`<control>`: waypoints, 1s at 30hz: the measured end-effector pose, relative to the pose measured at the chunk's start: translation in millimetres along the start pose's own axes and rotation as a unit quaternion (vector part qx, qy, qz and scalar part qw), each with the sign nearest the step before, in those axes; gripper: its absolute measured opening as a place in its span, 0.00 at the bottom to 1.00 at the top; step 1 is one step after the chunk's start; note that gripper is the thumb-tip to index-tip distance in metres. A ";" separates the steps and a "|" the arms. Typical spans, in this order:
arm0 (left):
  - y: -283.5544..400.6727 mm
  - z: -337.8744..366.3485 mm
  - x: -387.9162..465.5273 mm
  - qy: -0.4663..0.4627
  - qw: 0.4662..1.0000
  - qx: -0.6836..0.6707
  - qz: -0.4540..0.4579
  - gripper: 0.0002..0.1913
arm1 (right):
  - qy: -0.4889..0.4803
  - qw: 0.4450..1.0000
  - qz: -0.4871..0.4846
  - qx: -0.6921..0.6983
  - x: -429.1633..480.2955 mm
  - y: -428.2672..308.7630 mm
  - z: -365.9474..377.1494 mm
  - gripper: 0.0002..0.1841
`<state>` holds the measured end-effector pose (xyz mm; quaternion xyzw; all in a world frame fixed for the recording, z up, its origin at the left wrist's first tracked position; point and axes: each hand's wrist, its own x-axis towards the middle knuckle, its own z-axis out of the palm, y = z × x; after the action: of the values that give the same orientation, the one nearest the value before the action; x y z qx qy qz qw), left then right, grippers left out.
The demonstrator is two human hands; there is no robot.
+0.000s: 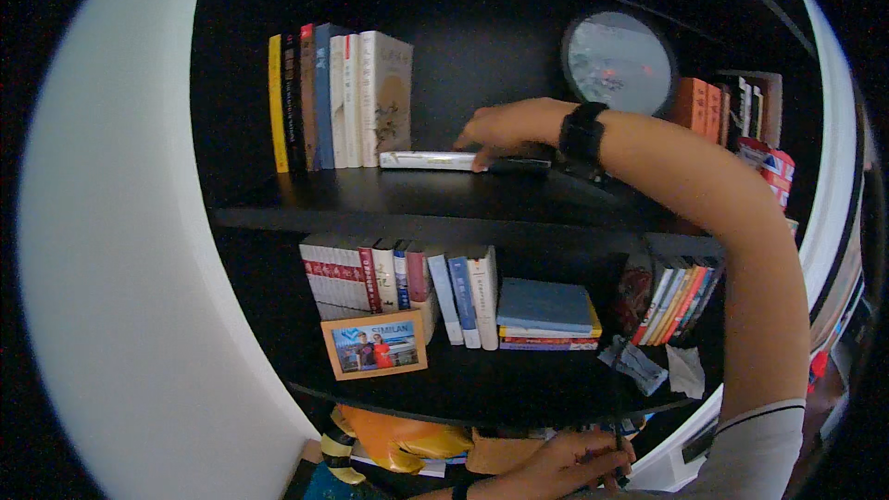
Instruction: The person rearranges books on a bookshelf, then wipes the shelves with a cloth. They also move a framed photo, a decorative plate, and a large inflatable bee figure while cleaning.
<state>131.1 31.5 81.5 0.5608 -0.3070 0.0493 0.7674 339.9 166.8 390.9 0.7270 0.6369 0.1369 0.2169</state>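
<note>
On the upper shelf, my right hand (pixel 517 130) has its thumb at the front and its fingers on top of a white book (pixel 430 161) lying flat. A dark flat object (pixel 524 166), perhaps another book, lies under that hand; its far part is hidden. The white book's left end meets an upright row of books, the nearest a pale hardcover (pixel 394 94). Down at the lower edge, my left hand (pixel 573 462) is closed around a thin dark rod or cord (pixel 619 423), which runs up in front of the lower shelf.
A round mirror-like disc (pixel 618 62) stands behind my right forearm, near orange books (pixel 694 107). The shelf below holds upright books (pixel 462 302), a stack of flat books (pixel 545 305), a wooden photo frame (pixel 375 346) and crumpled cloths (pixel 635 364). A white wall (pixel 118 222) borders the left.
</note>
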 end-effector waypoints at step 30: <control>-10.3 2.9 38.1 0.013 0.992 -0.117 0.048 0.10 | 0.480 0.673 0.530 0.189 -144.9 258.7 -25.1 0.23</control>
<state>165.0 14.9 93.6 0.4506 -0.3269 0.0572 0.8287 530.4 3.1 550.6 0.8025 0.1728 0.4352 -0.3698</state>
